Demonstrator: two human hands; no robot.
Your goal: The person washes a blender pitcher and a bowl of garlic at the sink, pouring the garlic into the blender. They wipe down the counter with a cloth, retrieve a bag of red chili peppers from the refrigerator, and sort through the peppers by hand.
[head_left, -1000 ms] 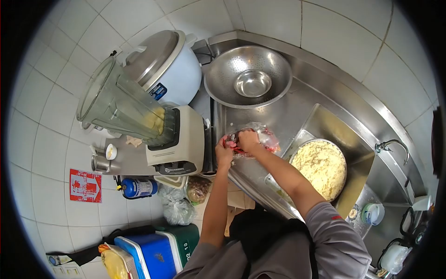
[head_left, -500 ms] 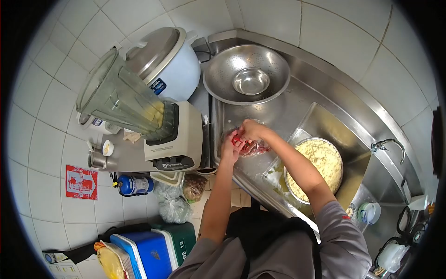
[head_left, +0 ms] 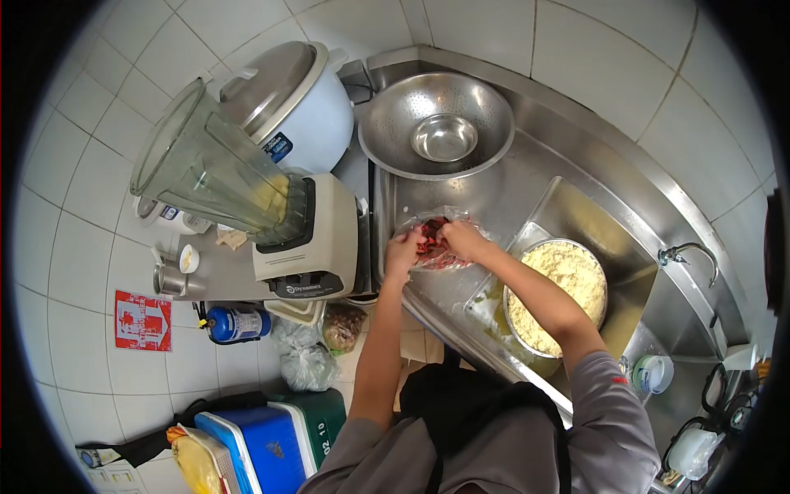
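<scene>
A clear plastic bag point(head_left: 448, 262) with red and dark pieces point(head_left: 429, 239) in it lies on the steel counter, its mouth spread. My left hand point(head_left: 404, 249) is closed on the bag's left edge. On the opposite side, my right hand point(head_left: 462, 239) has its fingers bent together at the bag's rim. The red pieces show between the two hands. Just beyond them stands a perforated steel colander point(head_left: 387, 136) with a small steel bowl point(head_left: 444, 137) inside. To the right, a round pan of pale yellow grated food point(head_left: 557, 292) sits in the sink.
A blender point(head_left: 309, 239) with yellowish chunks in its jug and a big rice cooker point(head_left: 309, 115) stand at the left. The faucet point(head_left: 687, 255) is at the right. Below left are a fire extinguisher point(head_left: 237, 323), plastic bags point(head_left: 309, 368) and a blue cooler point(head_left: 263, 440).
My hands have moved apart from their closer position, and the bag's mouth is spread wider, with more red pieces visible. The view has shifted slightly.
</scene>
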